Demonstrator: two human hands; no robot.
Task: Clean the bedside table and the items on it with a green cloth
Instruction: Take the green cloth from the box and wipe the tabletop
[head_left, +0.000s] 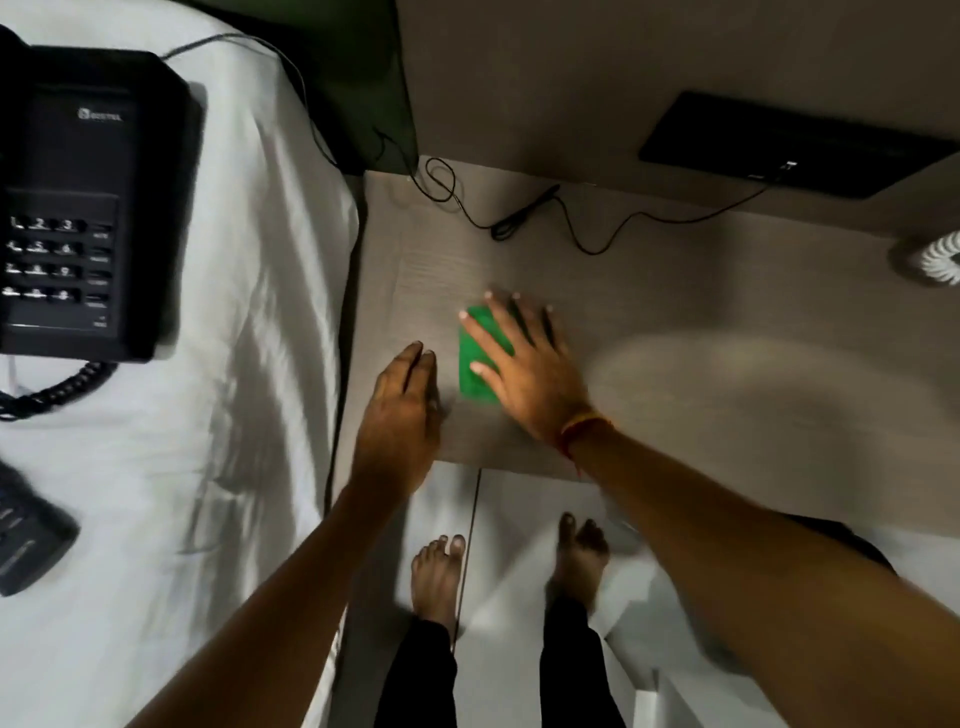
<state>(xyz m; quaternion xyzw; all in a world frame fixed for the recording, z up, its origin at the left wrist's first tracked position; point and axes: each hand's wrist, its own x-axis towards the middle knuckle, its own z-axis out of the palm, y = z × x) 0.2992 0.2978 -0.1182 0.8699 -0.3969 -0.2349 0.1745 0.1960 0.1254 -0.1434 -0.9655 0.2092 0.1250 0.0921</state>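
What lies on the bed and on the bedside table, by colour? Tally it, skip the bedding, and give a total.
Black: 3 (telephone, flat device at the bed's near edge, thin cable)
Green: 1 (cloth)
White: 1 (coiled thing at the table's right edge, cut off by the frame)
Total: 5

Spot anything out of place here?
Yes: the phone lies on the bed, not the bedside table, probably moved for cleaning. Right hand presses the green cloth flat on the table.
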